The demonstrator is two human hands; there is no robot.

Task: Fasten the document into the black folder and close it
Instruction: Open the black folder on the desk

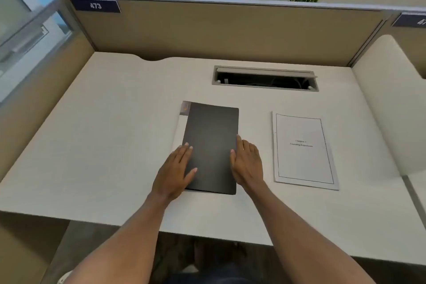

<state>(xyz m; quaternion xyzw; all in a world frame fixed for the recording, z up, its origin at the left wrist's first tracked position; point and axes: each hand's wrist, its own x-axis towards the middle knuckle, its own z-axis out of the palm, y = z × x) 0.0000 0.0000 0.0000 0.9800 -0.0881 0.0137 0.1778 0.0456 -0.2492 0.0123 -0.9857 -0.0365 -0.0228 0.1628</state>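
Note:
The black folder (211,143) lies closed and flat in the middle of the white desk (103,134), with a pale spine strip along its left edge. My left hand (175,173) rests flat on the folder's lower left part, fingers spread. Against the folder's right edge stands my right hand (247,163), fingers straight, touching the edge without gripping it. The document (304,150), a white stapled sheaf with a framed title page, lies flat on the desk to the right of the folder, apart from both hands.
A cable slot (265,78) with a raised grey lid is cut into the desk behind the folder. Tan partition walls (219,32) enclose the desk at the back and left. A rounded white divider (387,104) stands at the right.

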